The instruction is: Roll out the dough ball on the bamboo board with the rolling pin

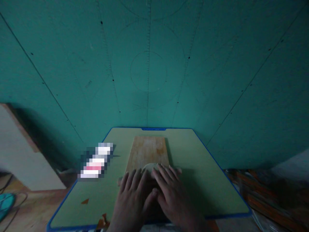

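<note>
A wooden cutting board [149, 148] lies lengthwise on the table. Across its near part runs a rolling pin [179, 170], mostly hidden under my hands, with only its two ends showing. Just beyond the pin, a pale rounded edge of what looks like flattened dough [150, 166] shows on the board. My left hand [132, 193] rests flat over the left part of the pin, fingers stretched forward. Over the right part lies my right hand [170, 190], also flat with its fingers extended. The thumbs come close together in the middle.
The pale green table [193, 151] has a blue rim and stands against a green wall [149, 80]. A blurred-out item [95, 161] lies at its left edge. Brown scraps [85, 201] lie front left. A white panel [29, 151] leans at left; wooden pieces [263, 196] lie right.
</note>
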{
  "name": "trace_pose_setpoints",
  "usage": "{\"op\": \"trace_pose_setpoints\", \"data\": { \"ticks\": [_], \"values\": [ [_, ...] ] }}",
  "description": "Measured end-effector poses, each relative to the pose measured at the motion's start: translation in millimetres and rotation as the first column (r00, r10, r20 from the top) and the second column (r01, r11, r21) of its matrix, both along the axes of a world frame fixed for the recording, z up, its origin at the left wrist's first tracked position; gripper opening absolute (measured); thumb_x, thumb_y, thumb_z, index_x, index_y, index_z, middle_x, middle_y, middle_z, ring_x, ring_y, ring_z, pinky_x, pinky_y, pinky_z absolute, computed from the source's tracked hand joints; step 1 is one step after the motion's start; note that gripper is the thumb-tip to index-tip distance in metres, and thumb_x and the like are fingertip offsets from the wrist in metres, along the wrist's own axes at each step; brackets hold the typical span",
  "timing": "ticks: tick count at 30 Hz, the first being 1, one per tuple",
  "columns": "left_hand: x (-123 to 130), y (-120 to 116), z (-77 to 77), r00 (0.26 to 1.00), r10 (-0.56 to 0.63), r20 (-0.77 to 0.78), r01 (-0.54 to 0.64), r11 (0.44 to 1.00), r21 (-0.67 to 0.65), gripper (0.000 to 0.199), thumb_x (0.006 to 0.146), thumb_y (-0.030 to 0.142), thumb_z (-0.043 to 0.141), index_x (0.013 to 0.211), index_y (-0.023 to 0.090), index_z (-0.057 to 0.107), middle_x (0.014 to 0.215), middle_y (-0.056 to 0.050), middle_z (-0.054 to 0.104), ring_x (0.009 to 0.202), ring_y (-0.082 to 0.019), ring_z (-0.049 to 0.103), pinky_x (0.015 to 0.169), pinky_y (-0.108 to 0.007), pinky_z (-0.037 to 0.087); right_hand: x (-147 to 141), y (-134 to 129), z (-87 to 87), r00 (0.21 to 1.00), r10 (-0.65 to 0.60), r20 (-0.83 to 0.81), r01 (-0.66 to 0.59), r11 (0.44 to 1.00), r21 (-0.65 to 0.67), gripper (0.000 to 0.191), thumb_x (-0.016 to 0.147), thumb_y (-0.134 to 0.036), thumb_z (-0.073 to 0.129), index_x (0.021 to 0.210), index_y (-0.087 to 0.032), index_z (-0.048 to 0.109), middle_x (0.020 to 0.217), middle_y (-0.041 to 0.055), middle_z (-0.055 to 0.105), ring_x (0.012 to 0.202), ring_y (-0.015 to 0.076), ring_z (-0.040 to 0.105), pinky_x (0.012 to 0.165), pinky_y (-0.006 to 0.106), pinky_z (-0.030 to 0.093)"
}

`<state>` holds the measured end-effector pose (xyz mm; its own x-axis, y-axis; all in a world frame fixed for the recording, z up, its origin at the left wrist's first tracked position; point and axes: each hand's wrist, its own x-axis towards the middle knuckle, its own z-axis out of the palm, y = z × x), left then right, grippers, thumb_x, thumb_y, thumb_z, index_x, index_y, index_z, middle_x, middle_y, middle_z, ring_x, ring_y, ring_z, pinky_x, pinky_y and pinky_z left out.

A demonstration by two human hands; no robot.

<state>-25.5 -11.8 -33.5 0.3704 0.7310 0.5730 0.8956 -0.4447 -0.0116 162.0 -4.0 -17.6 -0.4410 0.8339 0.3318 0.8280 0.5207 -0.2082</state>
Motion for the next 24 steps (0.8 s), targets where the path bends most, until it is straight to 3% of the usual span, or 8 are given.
{"op": "trace_pose_setpoints", "data": {
  "ticks": [4, 7, 11, 14, 16, 19, 22, 24],
  "values": [
    [1, 33, 16.2, 0.995, 0.104, -0.012, -0.104, 0.982, -0.158, 0.037, 0.098, 0.044, 0.044, 0.116, 0.019, 0.065, 0.112, -0.012, 0.069, 0.103, -0.028, 0.061, 0.088, -0.044, 0.045, -5, 47, 15.9, 0.993, -0.119, 0.012, 0.119, 0.993, 0.006, 0.037, 0.1, -0.025, 0.04, 0.129, -0.016, 0.062, 0.133, 0.0102, 0.064, 0.127, 0.022, 0.055, 0.116, 0.044, 0.033],
    [4, 51, 29.6, 0.993, 0.113, -0.021, -0.115, 0.96, -0.256, 0.034, 0.098, 0.045, 0.044, 0.097, 0.021, 0.068, 0.096, -0.01, 0.07, 0.091, -0.027, 0.063, 0.079, -0.041, 0.046, -14, 68, 21.4, 0.982, -0.19, 0.022, 0.191, 0.981, -0.026, 0.034, 0.102, -0.027, 0.038, 0.11, -0.019, 0.071, 0.112, 0.0085, 0.074, 0.108, 0.0217, 0.066, 0.109, 0.045, 0.041],
    [4, 28, 16.8, 0.988, 0.154, 0.011, -0.149, 0.971, -0.187, 0.027, 0.095, 0.039, 0.052, 0.107, 0.019, 0.066, 0.105, -0.011, 0.07, 0.096, -0.029, 0.062, 0.087, -0.047, 0.045, -10, 38, 3.7, 0.982, -0.187, -0.016, 0.188, 0.979, 0.077, 0.038, 0.1, -0.033, 0.044, 0.128, -0.015, 0.062, 0.133, 0.0111, 0.064, 0.128, 0.0259, 0.054, 0.115, 0.047, 0.034],
    [1, 1, -1.3, 0.997, 0.079, 0.003, -0.079, 0.997, 0.025, 0.047, 0.091, 0.04, 0.057, 0.129, 0.013, 0.056, 0.123, -0.016, 0.066, 0.115, -0.034, 0.056, 0.103, -0.053, 0.034, 2, 3, -13.8, 0.991, -0.129, -0.019, 0.131, 0.98, 0.15, 0.049, 0.1, -0.035, 0.044, 0.144, -0.014, 0.047, 0.149, 0.0121, 0.05, 0.139, 0.0262, 0.043, 0.115, 0.049, 0.036],
    [2, -3, -4.1, 0.998, 0.062, -0.02, -0.061, 0.997, 0.047, 0.053, 0.089, 0.044, 0.058, 0.133, 0.014, 0.054, 0.126, -0.016, 0.064, 0.119, -0.035, 0.054, 0.106, -0.054, 0.031, 6, -5, -16.6, 0.994, -0.107, -0.005, 0.107, 0.983, 0.149, 0.051, 0.1, -0.033, 0.043, 0.146, -0.013, 0.043, 0.15, 0.0124, 0.048, 0.139, 0.0256, 0.042, 0.115, 0.049, 0.036],
    [7, 15, 9.5, 0.994, 0.106, -0.025, -0.107, 0.992, -0.067, 0.044, 0.09, 0.045, 0.059, 0.123, 0.016, 0.061, 0.116, -0.015, 0.068, 0.111, -0.034, 0.058, 0.103, -0.054, 0.036, 2, 13, -5.9, 0.99, -0.141, -0.011, 0.141, 0.985, 0.095, 0.044, 0.1, -0.029, 0.039, 0.14, -0.013, 0.05, 0.141, 0.0125, 0.057, 0.133, 0.0251, 0.048, 0.116, 0.05, 0.033],
    [13, 38, 26.4, 0.987, 0.151, -0.048, -0.158, 0.958, -0.238, 0.031, 0.091, 0.046, 0.058, 0.099, 0.018, 0.068, 0.099, -0.012, 0.07, 0.095, -0.031, 0.063, 0.088, -0.049, 0.045, -9, 40, 7.0, 0.98, -0.197, -0.009, 0.197, 0.98, 0.033, 0.039, 0.101, -0.028, 0.038, 0.128, -0.014, 0.062, 0.13, 0.0123, 0.065, 0.126, 0.0263, 0.053, 0.115, 0.05, 0.033],
    [15, 39, 28.0, 0.989, 0.139, -0.057, -0.149, 0.953, -0.265, 0.03, 0.093, 0.046, 0.056, 0.1, 0.019, 0.068, 0.097, -0.01, 0.07, 0.092, -0.03, 0.063, 0.083, -0.047, 0.047, -13, 43, 7.7, 0.981, -0.196, -0.01, 0.196, 0.98, 0.029, 0.039, 0.101, -0.03, 0.039, 0.128, -0.013, 0.062, 0.133, 0.0124, 0.063, 0.128, 0.027, 0.052, 0.115, 0.049, 0.032]
  ]
}}
